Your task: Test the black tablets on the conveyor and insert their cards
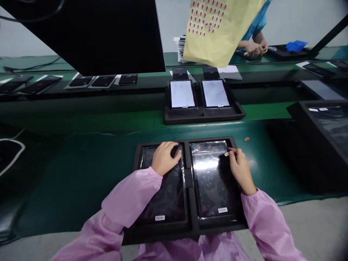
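Note:
A black tray point(188, 145) lies on the green belt right before me, holding two dark tablets under glossy film. My left hand point(164, 158) rests with curled fingers on the top of the left tablet point(168, 197). My right hand point(240, 169) pinches a small yellow tab point(226, 154) at the upper right corner of the right tablet point(212, 181). A white label sits near the bottom edge of each tablet. Pink sleeves cover both my arms.
A second black tray point(203, 115) with two lit tablets lies farther up the belt. A small orange scrap point(246, 139) lies on the belt. A black monitor point(103, 36) hangs upper left, a yellow sheet point(220, 32) with red stickers upper middle. Another person's hands point(255, 47) work beyond.

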The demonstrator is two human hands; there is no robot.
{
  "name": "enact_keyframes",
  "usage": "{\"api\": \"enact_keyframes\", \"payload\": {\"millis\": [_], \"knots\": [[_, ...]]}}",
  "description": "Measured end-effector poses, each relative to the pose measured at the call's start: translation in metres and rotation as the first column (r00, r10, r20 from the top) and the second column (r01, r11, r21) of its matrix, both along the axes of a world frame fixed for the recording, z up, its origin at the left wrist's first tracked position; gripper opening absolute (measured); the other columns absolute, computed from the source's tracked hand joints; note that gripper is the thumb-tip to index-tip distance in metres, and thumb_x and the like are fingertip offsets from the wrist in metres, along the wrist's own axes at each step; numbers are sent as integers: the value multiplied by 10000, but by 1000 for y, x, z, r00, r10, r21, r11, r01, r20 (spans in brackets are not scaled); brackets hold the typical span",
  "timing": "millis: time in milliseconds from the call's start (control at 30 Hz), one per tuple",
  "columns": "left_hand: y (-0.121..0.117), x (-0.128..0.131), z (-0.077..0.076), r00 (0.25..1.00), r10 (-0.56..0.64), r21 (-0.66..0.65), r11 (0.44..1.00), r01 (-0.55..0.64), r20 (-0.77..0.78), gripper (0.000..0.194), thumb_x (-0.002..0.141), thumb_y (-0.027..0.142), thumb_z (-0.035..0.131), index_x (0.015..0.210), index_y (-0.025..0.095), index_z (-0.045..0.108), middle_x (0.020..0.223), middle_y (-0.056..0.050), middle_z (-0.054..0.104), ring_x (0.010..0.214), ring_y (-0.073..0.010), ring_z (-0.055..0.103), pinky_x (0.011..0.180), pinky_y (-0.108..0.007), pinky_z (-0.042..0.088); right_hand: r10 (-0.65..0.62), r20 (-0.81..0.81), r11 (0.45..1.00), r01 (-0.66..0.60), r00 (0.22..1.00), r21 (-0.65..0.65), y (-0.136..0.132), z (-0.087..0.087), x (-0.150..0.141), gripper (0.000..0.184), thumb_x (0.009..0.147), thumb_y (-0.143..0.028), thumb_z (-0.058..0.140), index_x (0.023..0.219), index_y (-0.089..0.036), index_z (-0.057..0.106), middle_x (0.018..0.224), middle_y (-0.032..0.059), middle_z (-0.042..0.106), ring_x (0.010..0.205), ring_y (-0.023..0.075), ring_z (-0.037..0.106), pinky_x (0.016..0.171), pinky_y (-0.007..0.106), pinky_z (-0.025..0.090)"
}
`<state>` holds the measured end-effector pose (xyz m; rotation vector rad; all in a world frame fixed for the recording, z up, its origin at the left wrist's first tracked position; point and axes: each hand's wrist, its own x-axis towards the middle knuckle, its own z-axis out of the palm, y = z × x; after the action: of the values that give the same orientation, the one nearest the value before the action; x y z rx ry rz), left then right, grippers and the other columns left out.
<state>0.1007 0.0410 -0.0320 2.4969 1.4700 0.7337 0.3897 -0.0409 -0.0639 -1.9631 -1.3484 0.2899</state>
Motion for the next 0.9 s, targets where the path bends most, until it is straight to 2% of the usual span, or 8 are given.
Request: {"api": "enact_keyframes", "payload": {"millis": [100, 200, 300, 433, 600, 767, 833, 900], "knots": [[-12, -28, 17, 995, 89, 101, 991, -93, 47, 245, 920, 278, 517, 1077, 145, 651, 1126, -77, 696, 1075, -229, 614, 983, -384, 476, -28, -4, 998, 28, 1000, 47, -7, 13, 7, 256, 932, -423, 371, 952, -218, 522, 1133, 139, 667, 1028, 263, 572, 889, 430, 428], [-25, -57, 26, 984, 173, 237, 955, -179, 45, 207, 883, 259, 565, 1046, 167, 654, 1114, -91, 700, 1051, -263, 624, 953, -426, 477, -20, 25, 996, 17, 999, 89, -13, 27, 13, 235, 936, -427, 391, 921, -227, 512, 1154, 123, 670, 1045, 255, 573, 907, 429, 422], [-33, -75, 24, 990, 142, 278, 951, -133, -13, 189, 866, 232, 582, 1029, 172, 657, 1133, -97, 690, 1061, -267, 617, 965, -431, 466, 98, 106, 989, -108, 989, 96, -11, 35, 17, 213, 944, -402, 401, 934, -229, 525, 1164, 111, 668, 1061, 250, 579, 909, 425, 427], [-30, -74, 12, 994, 54, 197, 980, -36, -91, 198, 873, 222, 543, 1018, 174, 669, 1063, -87, 681, 1009, -242, 605, 926, -399, 463, 243, 184, 963, -260, 952, 75, 3, 38, 19, 215, 946, -370, 392, 981, -228, 549, 1131, 118, 673, 1053, 255, 595, 916, 437, 430], [-26, -65, 1, 989, 93, 211, 975, -67, -118, 221, 854, 211, 538, 988, 168, 708, 899, -81, 638, 797, -205, 559, 763, -355, 451, 320, 242, 931, -351, 916, 97, 6, 32, 19, 203, 967, -352, 383, 983, -231, 546, 1132, 107, 685, 1062, 253, 608, 965, 472, 427], [-37, -64, 0, 981, 123, 249, 965, -83, -151, 237, 847, 173, 518, 983, 170, 712, 908, -81, 637, 799, -212, 553, 761, -364, 426, 325, 296, 920, -373, 898, 122, -27, 23, 8, 148, 971, -261, 396, 981, -213, 536, 1139, 131, 678, 1116, 263, 596, 1040, 554, 390], [-46, -67, 2, 977, 137, 270, 959, -89, -164, 245, 838, 162, 519, 984, 168, 715, 905, -82, 630, 781, -212, 543, 747, -365, 416, 396, 308, 891, -444, 865, 100, -44, 20, -8, 131, 955, -228, 413, 950, -223, 544, 1181, 112, 670, 1172, 257, 579, 1061, 556, 387], [-59, -71, 5, 966, 168, 269, 957, -112, -197, 266, 837, 159, 517, 1015, 167, 714, 899, -81, 610, 757, -207, 523, 725, -361, 401, 514, 312, 831, -554, 799, 49, -57, 17, -28, 130, 938, -196, 423, 935, -236, 547, 1257, 85, 649, 1260, 248, 541, 1086, 549, 386]]}}
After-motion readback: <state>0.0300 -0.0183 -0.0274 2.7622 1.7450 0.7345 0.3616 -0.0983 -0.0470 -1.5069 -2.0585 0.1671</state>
